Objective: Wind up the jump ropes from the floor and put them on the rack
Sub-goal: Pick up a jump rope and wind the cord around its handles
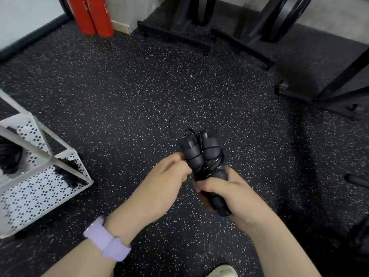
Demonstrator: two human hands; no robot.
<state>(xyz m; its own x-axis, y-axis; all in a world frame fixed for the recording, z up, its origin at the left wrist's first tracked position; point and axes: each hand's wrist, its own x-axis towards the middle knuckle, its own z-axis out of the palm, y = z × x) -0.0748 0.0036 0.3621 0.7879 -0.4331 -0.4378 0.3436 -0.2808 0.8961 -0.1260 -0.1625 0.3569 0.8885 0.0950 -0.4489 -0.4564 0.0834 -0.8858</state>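
Surroundings: white perforated metal rack [43,188] left, red cylindrical bags [93,16] far.
Rope: black jump rope [201,156], cord wound round ribbed handles.
Hands: right hand [233,196] grips handles; left hand [165,176] pinches cord.

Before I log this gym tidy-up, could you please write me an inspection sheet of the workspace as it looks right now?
Surface: black rubber floor with white flecks.
Job's things: jump rope, its two black handles held side by side with cord wound round them; a small loop of cord sticks out past the handle tops. White perforated rack at left, with dark bundles lying on its shelves.
Clutter: dark bar-shaped item on the floor at right, too cut off to identify.
Hands: left hand pinches at the wound cord; right hand grips the handles' lower ends.
Cables: nothing seen.
Surroundings: two red pads against the wall, black weight stands, pale shoe at bottom.
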